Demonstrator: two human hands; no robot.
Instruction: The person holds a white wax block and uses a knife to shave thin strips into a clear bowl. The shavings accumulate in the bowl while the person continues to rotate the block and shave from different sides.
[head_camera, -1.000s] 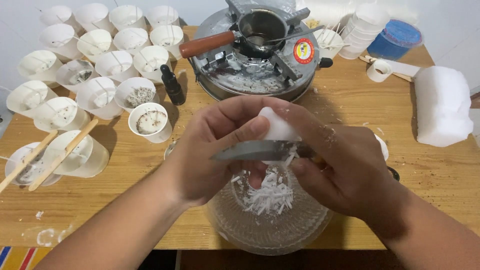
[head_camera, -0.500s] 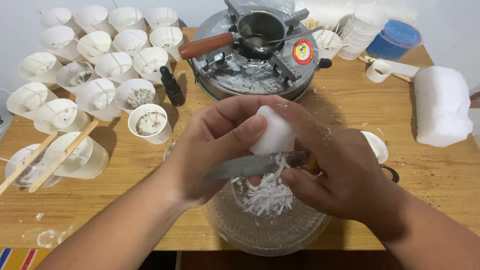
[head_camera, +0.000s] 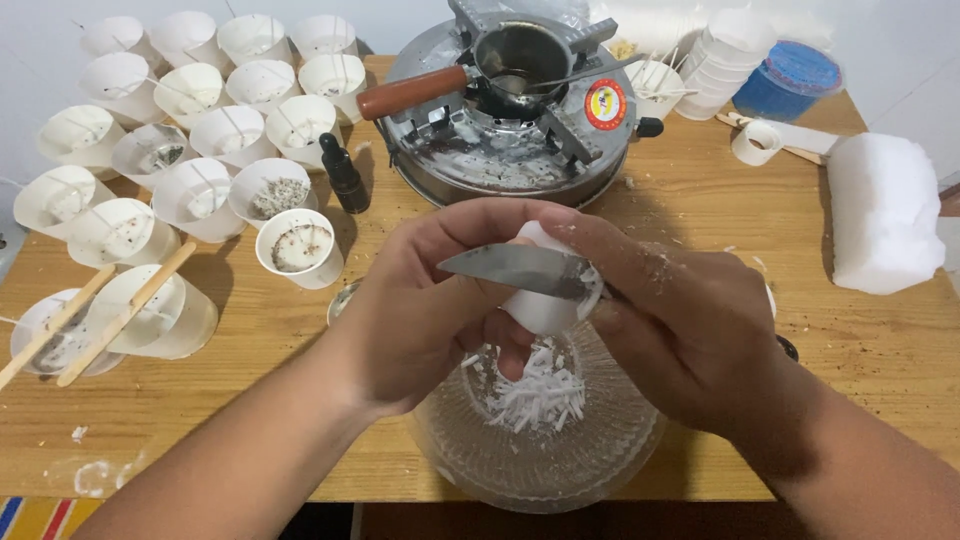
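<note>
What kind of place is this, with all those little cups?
Probably a home candle-making table. The hands shave a white wax chunk with a knife into a glass bowl. A small pot sits on a stove, and paper cups with wicks wait in rows.

Bright, even light, soft shadows, sharp focus, slight edge distortion.

Knife (head_camera: 520, 270) handle buried inside right hand (head_camera: 690, 340). White wax lump (head_camera: 540, 305) mostly covered by left hand (head_camera: 420, 310). Glass bowl (head_camera: 600, 450) rim partly masked. Both forearms cut off at bottom edge.
</note>
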